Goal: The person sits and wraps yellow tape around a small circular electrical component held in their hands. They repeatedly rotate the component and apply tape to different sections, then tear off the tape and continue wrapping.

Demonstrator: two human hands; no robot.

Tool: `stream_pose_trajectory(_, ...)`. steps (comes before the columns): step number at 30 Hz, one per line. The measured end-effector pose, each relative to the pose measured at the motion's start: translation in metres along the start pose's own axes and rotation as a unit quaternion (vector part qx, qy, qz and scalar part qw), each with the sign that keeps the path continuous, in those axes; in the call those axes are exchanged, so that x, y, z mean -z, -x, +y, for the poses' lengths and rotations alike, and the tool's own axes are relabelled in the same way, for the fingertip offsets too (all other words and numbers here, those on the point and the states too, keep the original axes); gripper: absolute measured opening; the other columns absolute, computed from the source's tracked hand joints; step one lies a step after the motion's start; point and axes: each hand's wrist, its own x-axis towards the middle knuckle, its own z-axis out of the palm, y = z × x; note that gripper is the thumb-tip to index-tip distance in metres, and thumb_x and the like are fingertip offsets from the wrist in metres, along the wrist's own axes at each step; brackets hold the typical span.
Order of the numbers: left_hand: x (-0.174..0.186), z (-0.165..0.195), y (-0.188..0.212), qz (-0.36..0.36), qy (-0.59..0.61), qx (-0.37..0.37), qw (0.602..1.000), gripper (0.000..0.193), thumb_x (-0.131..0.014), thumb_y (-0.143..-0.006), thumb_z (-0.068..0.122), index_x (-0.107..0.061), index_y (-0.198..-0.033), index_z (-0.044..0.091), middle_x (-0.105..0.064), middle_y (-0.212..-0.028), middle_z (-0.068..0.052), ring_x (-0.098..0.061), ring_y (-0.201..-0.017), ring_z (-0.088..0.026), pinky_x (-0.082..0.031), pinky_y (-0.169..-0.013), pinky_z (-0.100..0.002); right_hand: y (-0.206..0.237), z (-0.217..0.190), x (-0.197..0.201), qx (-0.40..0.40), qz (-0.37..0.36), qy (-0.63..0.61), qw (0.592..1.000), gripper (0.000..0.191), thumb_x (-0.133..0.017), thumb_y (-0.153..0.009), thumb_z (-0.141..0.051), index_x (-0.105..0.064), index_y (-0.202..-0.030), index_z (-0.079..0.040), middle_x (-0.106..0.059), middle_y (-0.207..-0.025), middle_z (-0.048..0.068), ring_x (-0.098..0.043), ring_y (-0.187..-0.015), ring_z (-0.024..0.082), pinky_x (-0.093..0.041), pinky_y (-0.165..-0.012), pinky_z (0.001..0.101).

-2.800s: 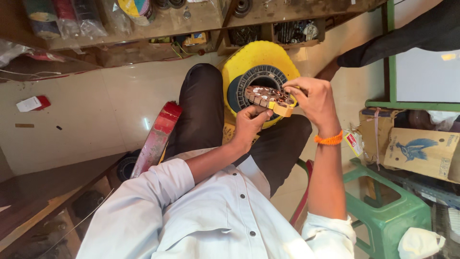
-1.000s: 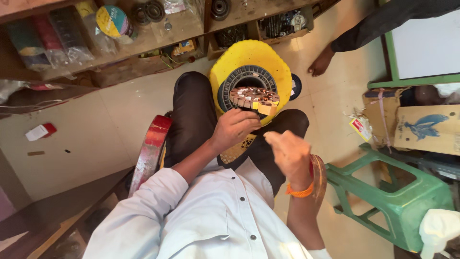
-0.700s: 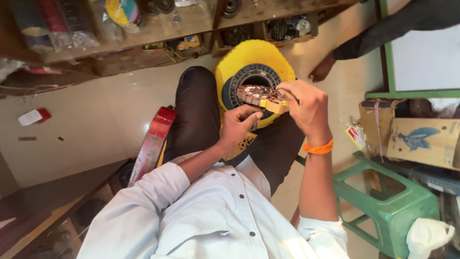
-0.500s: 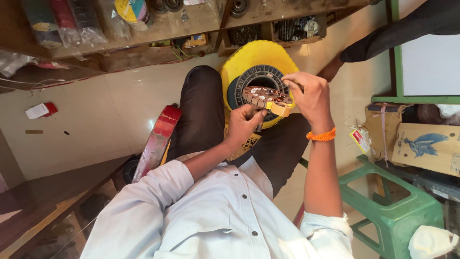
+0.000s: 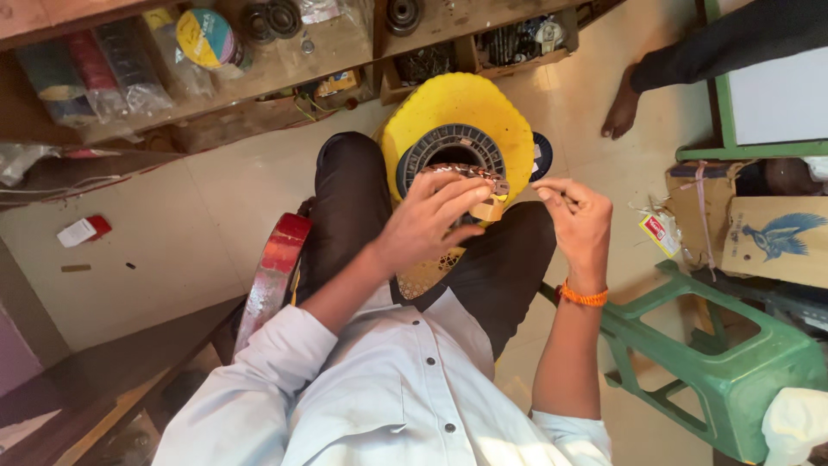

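Pale glossy floor tiles (image 5: 207,207) fill the room below me, with a wooden shelf (image 5: 285,65) of spools and tape rolls running along the twelve o'clock edge and a green plastic stool (image 5: 716,354) at four o'clock. I am seated, dark trousers over my knees, white buttoned shirt at the bottom of view. On my lap stands a yellow plastic spool (image 5: 461,121) with a scalloped rim and a dark ribbed ring at its hub; its round face is turned up toward me, so its axis runs roughly along my line of sight. My left hand (image 5: 427,224) is curled over the hub, fingers wrapped around a small copper-wound metal part (image 5: 470,175) just at the ring's six o'clock edge; the part's long axis lies roughly from nine to three o'clock. My right hand (image 5: 578,220), with an orange band at the wrist, sits just beside it at three o'clock, thumb and forefinger pressed together in a pinch; what they pinch is too fine for me to tell. A brown cardboard box (image 5: 776,237) lies beyond the stool.
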Motion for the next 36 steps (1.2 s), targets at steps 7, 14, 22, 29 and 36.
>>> stream_pose_trajectory(7,-0.010,-0.034,-0.010,-0.148,0.121,0.126,0.973,0.083,-0.081,-0.079,0.003,-0.043,-0.152,0.008,-0.069,-0.132,-0.002,-0.060,-0.112,-0.029,-0.052,-0.098,-0.038,0.029,-0.030,0.004,0.017,0.002,0.000,1.000,0.007,-0.072,-0.098,-0.004,-0.075,-0.102,0.000,-0.066,-0.084,-0.003,-0.047,-0.070,0.001,-0.037,-0.059,0.0196)
stream_pose_trajectory(14,-0.015,-0.039,-0.002,-0.129,0.136,0.109,0.976,0.094,-0.083,-0.079,0.001,-0.034,-0.158,0.010,-0.070,-0.130,-0.001,-0.060,-0.112,-0.029,-0.052,-0.100,-0.038,0.066,-0.029,-0.024,0.170,0.018,0.098,0.981,0.013,-0.069,-0.092,0.004,-0.075,-0.102,-0.002,-0.074,-0.088,0.013,-0.072,-0.077,0.020,-0.055,-0.069,0.0292)
stream_pose_trajectory(22,-0.013,-0.024,0.015,-0.064,0.070,0.046,0.994,0.067,-0.080,-0.077,0.003,-0.057,-0.139,0.012,-0.067,-0.126,-0.002,-0.057,-0.111,-0.029,-0.051,-0.099,-0.040,0.082,0.009,-0.087,0.203,0.060,0.112,0.971,0.022,-0.066,-0.086,0.011,-0.075,-0.104,0.001,-0.070,-0.083,0.015,-0.071,-0.071,0.028,-0.055,-0.065,0.0353)
stream_pose_trajectory(29,-0.007,0.014,0.061,0.003,-0.092,-0.093,0.991,0.030,-0.079,-0.082,0.016,-0.076,-0.111,0.012,-0.066,-0.123,0.001,-0.058,-0.105,-0.021,-0.050,-0.092,-0.038,0.115,-0.027,-0.074,0.204,0.017,0.108,0.973,0.019,-0.070,-0.085,0.009,-0.074,-0.101,0.001,-0.066,-0.076,0.014,-0.066,-0.064,0.026,-0.052,-0.059,0.0351)
stream_pose_trajectory(36,-0.024,0.015,0.081,0.059,0.176,0.100,0.978,0.014,-0.079,-0.093,0.012,-0.072,-0.105,0.009,-0.071,-0.109,-0.004,-0.072,-0.093,-0.020,-0.058,-0.082,-0.027,0.120,-0.091,-0.044,0.281,-0.011,0.189,0.941,0.013,-0.069,-0.091,0.006,-0.071,-0.099,-0.003,-0.069,-0.085,0.012,-0.069,-0.074,0.027,-0.055,-0.068,0.0344)
